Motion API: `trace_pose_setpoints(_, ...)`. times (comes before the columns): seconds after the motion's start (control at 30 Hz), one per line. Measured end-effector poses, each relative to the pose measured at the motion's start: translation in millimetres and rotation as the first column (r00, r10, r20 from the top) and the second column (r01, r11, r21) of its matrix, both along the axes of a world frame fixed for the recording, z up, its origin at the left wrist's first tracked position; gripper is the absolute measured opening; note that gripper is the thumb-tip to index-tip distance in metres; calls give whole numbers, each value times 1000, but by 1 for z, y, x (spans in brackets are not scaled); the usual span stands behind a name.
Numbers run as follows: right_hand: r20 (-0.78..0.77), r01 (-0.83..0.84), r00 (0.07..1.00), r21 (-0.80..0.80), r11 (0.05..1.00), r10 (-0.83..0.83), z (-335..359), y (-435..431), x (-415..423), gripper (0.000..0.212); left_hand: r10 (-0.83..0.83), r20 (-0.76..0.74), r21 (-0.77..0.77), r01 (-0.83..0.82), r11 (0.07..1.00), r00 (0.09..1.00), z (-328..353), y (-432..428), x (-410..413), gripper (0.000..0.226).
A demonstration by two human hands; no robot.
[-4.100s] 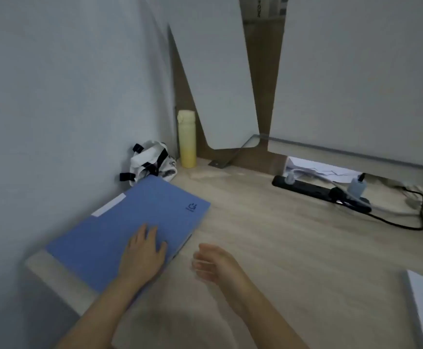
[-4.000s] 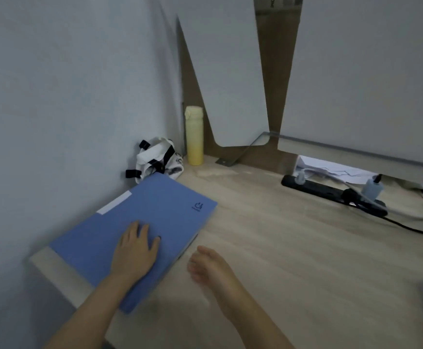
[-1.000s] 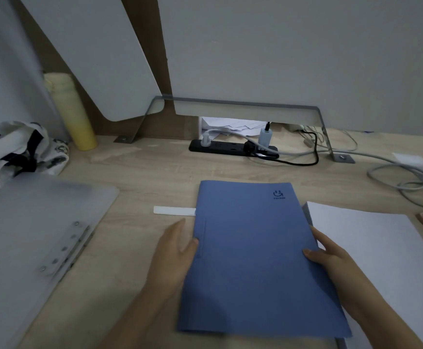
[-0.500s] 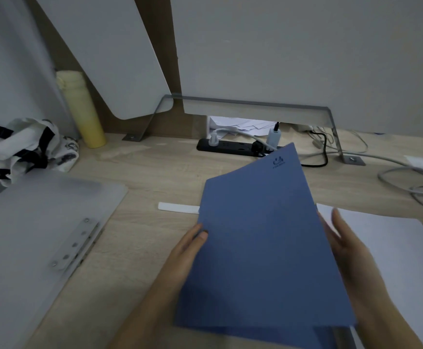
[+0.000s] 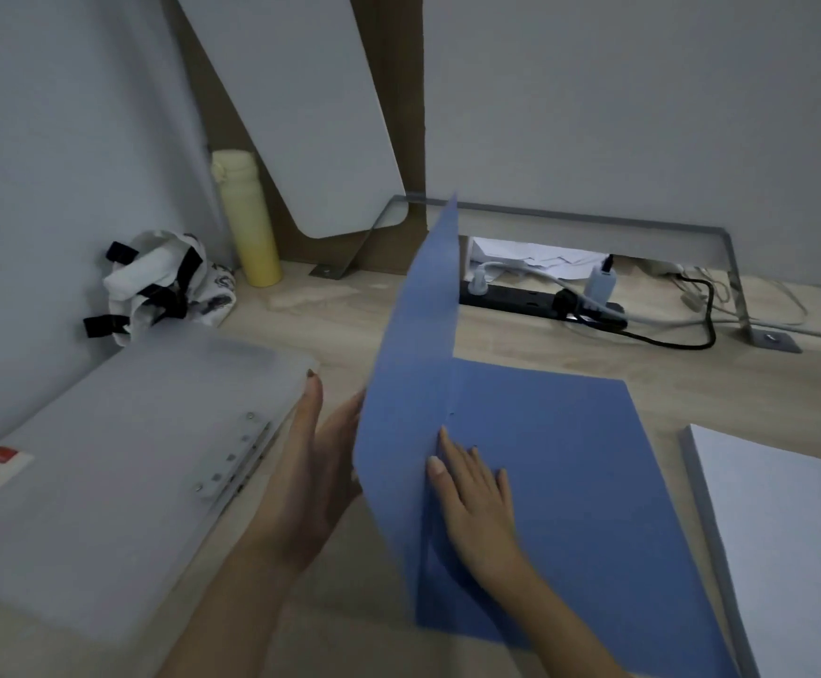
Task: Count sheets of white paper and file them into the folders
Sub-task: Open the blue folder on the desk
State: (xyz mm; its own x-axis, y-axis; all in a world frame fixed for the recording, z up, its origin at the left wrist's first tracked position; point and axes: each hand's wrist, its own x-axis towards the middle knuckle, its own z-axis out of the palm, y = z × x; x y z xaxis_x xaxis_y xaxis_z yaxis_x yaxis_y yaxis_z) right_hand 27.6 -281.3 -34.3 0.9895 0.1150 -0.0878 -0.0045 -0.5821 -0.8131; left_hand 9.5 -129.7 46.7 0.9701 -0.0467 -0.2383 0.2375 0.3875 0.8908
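Two bare hands work on one blue folder [image 5: 570, 457] that lies in the middle of the wooden surface [image 5: 340, 315]. It is open. Its back half lies flat, and its front cover [image 5: 413, 359] stands almost straight up along the fold.

The left grip [image 5: 310, 482] is on the outer side of the raised cover. Its fingers are straight and reach up against the cover's edge; it is wide open and has nothing curled in it. The fingertips nearest the cover are hidden behind the blue sheet.

The right grip [image 5: 477, 501] lies flat inside the folder, just beside the fold. Its fingers are straight and spread a little, and they press down on the blue page. It holds nothing.

One thick stack of white paper [image 5: 785, 545] lies on the right, just beside the folder. On the left lies a pile of cloudy plastic folders [image 5: 120, 457] with a metal clip strip and a small red label.

Farther back, by the wall, stand a yellow bottle [image 5: 247, 217] and a white bag with black straps [image 5: 164, 286]. A black power strip [image 5: 535, 300] with plugs and cables lies behind the raised cover.
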Motion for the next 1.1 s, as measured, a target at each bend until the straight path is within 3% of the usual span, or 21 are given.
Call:
trace_pose_setpoints(0.07, 42, -6, 999, -207, 978, 15, -2, 3, -6, 83, 197, -71, -79, -203, 976, 978, -1, 23, 2, 53)
trace_pose_setpoints(0.13, 101, 31, 995, -370, 929, 7, -7, 6, -9, 114, 291, -102, -81, -299, 951, 951, 7, 42, -3, 56)
trace_pose_setpoints(0.27, 147, 52, 989, -503, 863, 27, -13, 11, -12, 115, 154, 58, 31, -156, 987, 986, 28, 65, -22, 39)
trace_pose_setpoints(0.37, 160, 74, 987, -551, 831, 19, -15, 13, -11, 119, 33, 132, 354, -78, 932, 991, 39, 87, -32, 23)
trace_pose_setpoints(0.47, 194, 107, 981, -555, 825, 3, -16, 16, -13, 120, -48, 64, 737, -14, 676, 997, 42, 103, -30, 30)
trace_pose_setpoints(0.5, 199, 114, 980, -558, 822, -1, -16, 17, -13, 120, -19, 47, 860, -31, 509, 999, 36, 104, -26, 42)
trace_pose_setpoints(0.57, 201, 128, 980, -571, 811, -14, -16, 21, -13, 120, 21, 126, 989, -127, 79, 992, 22, 97, -18, 66)
trace_pose_setpoints(0.6, 188, 128, 982, -585, 801, -20, -17, 23, -13, 120, -30, 225, 974, -226, -36, 974, 15, 87, -14, 73)
trace_pose_setpoints(0.7, 168, 146, 984, -618, 773, -51, -18, 27, -13, 115, -280, 308, 945, -327, -23, 909, -6, 44, 5, 73)
trace_pose_setpoints(0.8, 232, 218, 968, -611, 761, -91, -20, 30, -12, 87, -482, 196, 975, -224, -2, 854, -33, -9, 29, 53)
trace_pose_setpoints(0.87, 237, 197, 970, -645, 738, -51, -21, 28, -13, 60, -560, 108, 989, -146, -23, 821, -51, -34, 45, 52)
trace_pose_setpoints(0.9, 237, 179, 971, -653, 736, -26, -21, 26, -12, 57, -580, 65, 991, -119, -56, 812, -61, -41, 52, 54)
trace_pose_setpoints(1.0, 240, 149, 971, -605, 782, 1, -15, 10, -12, 51, -582, 20, 986, -111, -121, 813, -81, -49, 65, 67)
trace_pose_setpoints(1.1, 273, 113, 960, -564, 818, 55, -16, -23, -8, 56, -570, 68, 982, -156, -107, 819, -92, -55, 63, 101)
